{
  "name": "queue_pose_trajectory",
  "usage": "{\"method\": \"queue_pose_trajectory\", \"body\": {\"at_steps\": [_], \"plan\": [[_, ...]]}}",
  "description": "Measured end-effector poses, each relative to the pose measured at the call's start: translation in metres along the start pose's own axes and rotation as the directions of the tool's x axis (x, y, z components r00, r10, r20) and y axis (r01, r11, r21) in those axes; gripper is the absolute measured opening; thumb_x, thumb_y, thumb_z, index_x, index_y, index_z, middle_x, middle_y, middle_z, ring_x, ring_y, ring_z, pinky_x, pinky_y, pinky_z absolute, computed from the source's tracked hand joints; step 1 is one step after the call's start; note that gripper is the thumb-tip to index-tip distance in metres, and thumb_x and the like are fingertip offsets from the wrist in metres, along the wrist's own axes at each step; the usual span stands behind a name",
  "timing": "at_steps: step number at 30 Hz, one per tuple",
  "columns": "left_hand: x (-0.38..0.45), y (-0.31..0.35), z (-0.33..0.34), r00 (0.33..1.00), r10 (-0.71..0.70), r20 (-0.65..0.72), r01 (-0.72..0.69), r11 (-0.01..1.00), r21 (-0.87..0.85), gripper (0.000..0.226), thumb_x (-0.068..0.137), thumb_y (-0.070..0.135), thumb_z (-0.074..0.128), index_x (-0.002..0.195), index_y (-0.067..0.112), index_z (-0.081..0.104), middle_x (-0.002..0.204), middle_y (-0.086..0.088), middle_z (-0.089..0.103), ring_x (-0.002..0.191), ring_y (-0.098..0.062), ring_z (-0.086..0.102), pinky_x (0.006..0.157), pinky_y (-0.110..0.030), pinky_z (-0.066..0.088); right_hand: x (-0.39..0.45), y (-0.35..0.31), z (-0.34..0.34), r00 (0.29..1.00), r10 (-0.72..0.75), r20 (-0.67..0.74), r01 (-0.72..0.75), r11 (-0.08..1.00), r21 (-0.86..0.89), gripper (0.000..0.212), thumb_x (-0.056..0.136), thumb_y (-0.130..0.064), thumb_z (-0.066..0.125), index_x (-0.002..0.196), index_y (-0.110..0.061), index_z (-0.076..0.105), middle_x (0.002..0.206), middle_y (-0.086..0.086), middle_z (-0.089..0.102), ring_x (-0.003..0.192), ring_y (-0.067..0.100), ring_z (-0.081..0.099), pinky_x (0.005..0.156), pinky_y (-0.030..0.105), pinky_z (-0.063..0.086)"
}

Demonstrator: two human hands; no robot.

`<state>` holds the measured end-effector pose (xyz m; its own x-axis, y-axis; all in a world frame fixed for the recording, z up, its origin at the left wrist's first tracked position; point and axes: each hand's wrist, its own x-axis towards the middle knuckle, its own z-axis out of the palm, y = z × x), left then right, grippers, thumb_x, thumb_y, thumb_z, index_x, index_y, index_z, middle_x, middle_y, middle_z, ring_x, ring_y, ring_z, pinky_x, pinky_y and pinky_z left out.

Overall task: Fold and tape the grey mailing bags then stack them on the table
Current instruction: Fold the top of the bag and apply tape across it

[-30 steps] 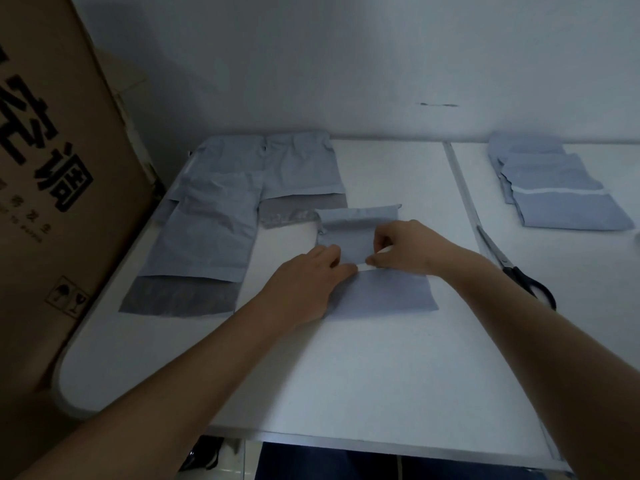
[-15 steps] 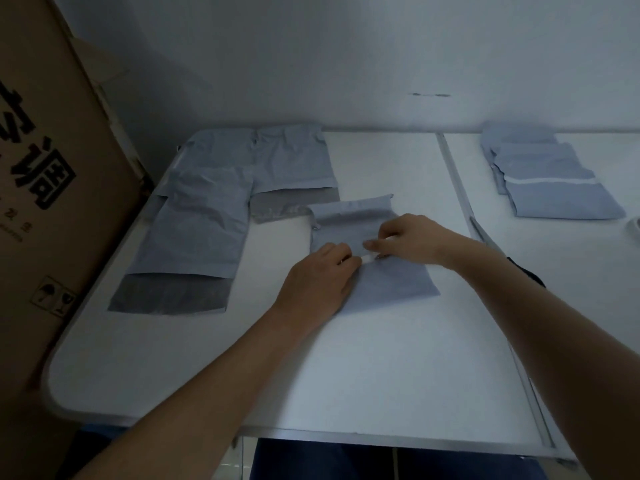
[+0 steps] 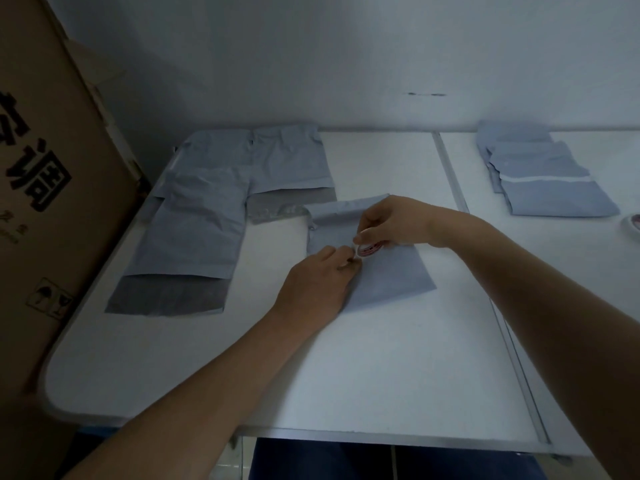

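A: What are the hands doing at the centre of the frame?

B: The right hand [image 3: 394, 223] has its fingers curled round a small tape roll [image 3: 370, 248] with red print, held just over the folded bag [image 3: 367, 251]. The left hand [image 3: 317, 282] lies on the bag's lower left part, thumb and forefinger pinched together right at the roll. I judge it is nipping the tape's free end, though that end is too small to see.

A: So the step is taping the fold?

B: It looks so. The bag's upper edge is rolled down toward the middle, and the roll sits near where that flap ends. To do it well, I would keep the left palm pressing the flap flat, draw the tape across the seam so it bridges flap and body, then rub it down before cutting.

A: What could spoil it?

B: The thin plastic may spring open or wrinkle if the palm lifts early.

A: And farther out?

B: Unfolded grey bags [image 3: 221, 209] lie overlapping at the left of the white tabletop [image 3: 346, 368]. A stack of folded bags [image 3: 547, 181] sits at upper right, well apart, with a second tape roll [image 3: 632, 227] at the right edge. A cardboard box [image 3: 45, 188] fills the left side.
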<state>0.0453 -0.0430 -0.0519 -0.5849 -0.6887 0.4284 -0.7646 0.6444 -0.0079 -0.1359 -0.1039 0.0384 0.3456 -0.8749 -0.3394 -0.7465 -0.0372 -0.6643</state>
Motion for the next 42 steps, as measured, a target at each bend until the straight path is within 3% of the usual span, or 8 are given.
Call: {"method": "queue_pose_trajectory", "body": {"at_steps": [4,11,17,32,38,42], "plan": [[0.000,0.000,0.002,1.000,-0.005,-0.011,0.005,0.999,-0.033,0.030,0.077,0.009,0.068,0.106,0.009,0.070,0.094,-0.002,0.063,0.076,-0.021,0.055,0.052,-0.032,0.047,0.005,0.000,-0.001,1.000,-0.003,0.009,0.002,0.997,0.071,0.015,0.086,-0.027,0.070,0.086,-0.012,0.067,0.093,0.013,0.070,0.081,0.025,0.067,0.074,0.033,0.060],[0.000,0.000,0.005,0.999,0.005,-0.038,-0.005,1.000,0.001,0.031,0.076,0.010,0.068,0.108,0.008,0.070,0.087,-0.003,0.061,0.074,-0.021,0.055,0.050,-0.031,0.044,0.007,0.013,0.000,1.000,0.001,0.014,-0.003,0.995,0.100,0.014,0.086,-0.025,0.069,0.079,-0.014,0.064,0.076,0.005,0.068,0.083,0.031,0.070,0.081,0.050,0.058],[-0.001,0.001,0.007,0.999,0.004,-0.049,-0.003,1.000,0.025,0.029,0.080,0.013,0.070,0.108,0.009,0.070,0.085,-0.002,0.060,0.074,-0.020,0.054,0.052,-0.029,0.039,0.004,0.020,0.001,0.999,0.013,-0.030,-0.009,0.994,0.106,0.015,0.086,-0.023,0.070,0.077,-0.014,0.062,0.076,0.005,0.064,0.084,0.032,0.069,0.077,0.043,0.060],[-0.001,0.001,0.007,0.999,0.001,-0.039,0.001,0.998,0.062,0.032,0.077,0.013,0.073,0.109,0.010,0.070,0.086,-0.001,0.059,0.074,-0.020,0.054,0.051,-0.028,0.038,0.001,0.021,-0.006,0.998,0.021,-0.066,-0.027,0.996,-0.088,0.018,0.087,-0.025,0.069,0.073,-0.018,0.059,0.071,-0.001,0.060,0.068,0.019,0.065,0.069,0.030,0.059],[-0.001,0.000,0.006,1.000,0.002,-0.026,-0.001,0.999,0.051,0.036,0.075,0.012,0.073,0.111,0.010,0.069,0.087,-0.001,0.060,0.075,-0.020,0.055,0.052,-0.027,0.040,-0.002,0.023,-0.006,0.996,0.018,-0.082,-0.029,0.990,-0.137,0.018,0.087,-0.025,0.069,0.073,-0.019,0.058,0.070,-0.004,0.060,0.060,0.011,0.062,0.059,0.020,0.050],[-0.002,0.000,0.006,1.000,0.000,-0.016,0.001,0.999,0.038,0.036,0.076,0.011,0.073,0.112,0.009,0.069,0.088,-0.002,0.060,0.075,-0.020,0.055,0.051,-0.028,0.042,-0.005,0.022,-0.007,0.996,0.017,-0.085,-0.033,0.983,-0.181,0.020,0.087,-0.026,0.068,0.071,-0.021,0.056,0.072,-0.003,0.062,0.060,0.013,0.063,0.061,0.021,0.047]]}}
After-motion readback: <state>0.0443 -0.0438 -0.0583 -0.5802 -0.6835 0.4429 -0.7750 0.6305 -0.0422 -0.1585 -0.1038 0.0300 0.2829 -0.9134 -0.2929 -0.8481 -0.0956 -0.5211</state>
